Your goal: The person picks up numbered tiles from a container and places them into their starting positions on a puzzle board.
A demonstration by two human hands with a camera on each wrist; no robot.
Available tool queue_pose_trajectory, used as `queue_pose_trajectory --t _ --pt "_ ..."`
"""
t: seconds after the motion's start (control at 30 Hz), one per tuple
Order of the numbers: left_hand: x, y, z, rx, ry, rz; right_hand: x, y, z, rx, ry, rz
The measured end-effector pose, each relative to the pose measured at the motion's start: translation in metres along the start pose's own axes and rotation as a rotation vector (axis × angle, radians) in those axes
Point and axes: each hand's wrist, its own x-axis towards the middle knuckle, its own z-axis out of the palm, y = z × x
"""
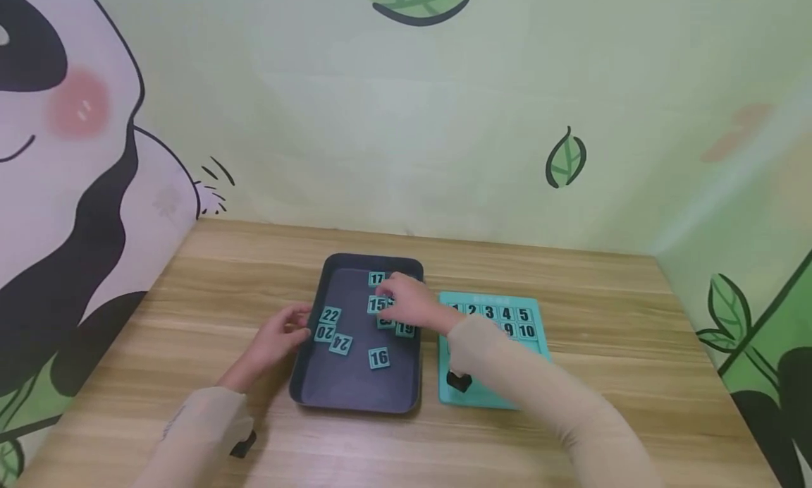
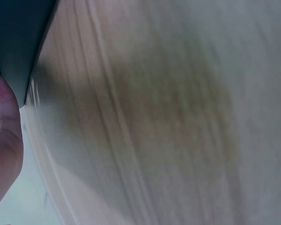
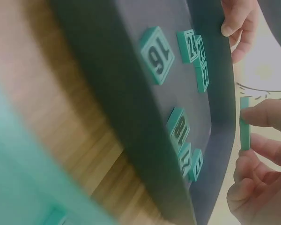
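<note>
My right hand [image 1: 412, 305] reaches over the right side of a dark tray [image 1: 355, 396]. Between thumb and fingers it pinches a teal tile [image 3: 245, 129], seen edge-on in the right wrist view, its face hidden. Several numbered tiles lie in the tray, among them 16 [image 1: 379, 358], 17 [image 1: 377, 279], 22 [image 1: 330, 315] and 24 [image 1: 340, 344]; a few are partly covered by the right hand. At the tray's left rim rests my left hand [image 1: 279, 340], fingers loosely bent, its thumb [image 2: 7, 105] against the outer wall.
To the right of the tray lies a teal number board [image 1: 478, 396], its upper rows showing tiles such as 5 [image 1: 523, 314] and 10 [image 1: 526, 331]. The right forearm covers part of it. A patterned wall [image 1: 444, 156] rises behind the wooden table [image 1: 603, 319].
</note>
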Motion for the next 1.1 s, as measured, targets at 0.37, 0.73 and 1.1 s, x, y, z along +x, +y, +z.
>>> queue_pose_trajectory --t 0.37,0.73,1.1 --pt "0.0 -0.003 0.0 0.004 0.001 0.0 -0.049 0.037 -0.021 0.101 0.02 0.019" --pt "0.0 -0.002 0.001 0.009 0.007 0.025 -0.096 0.077 -0.041 0.122 0.112 -0.001" --pt "0.0 -0.002 0.001 0.011 0.005 0.022 -0.132 0.121 -0.046 0.175 0.189 0.055"
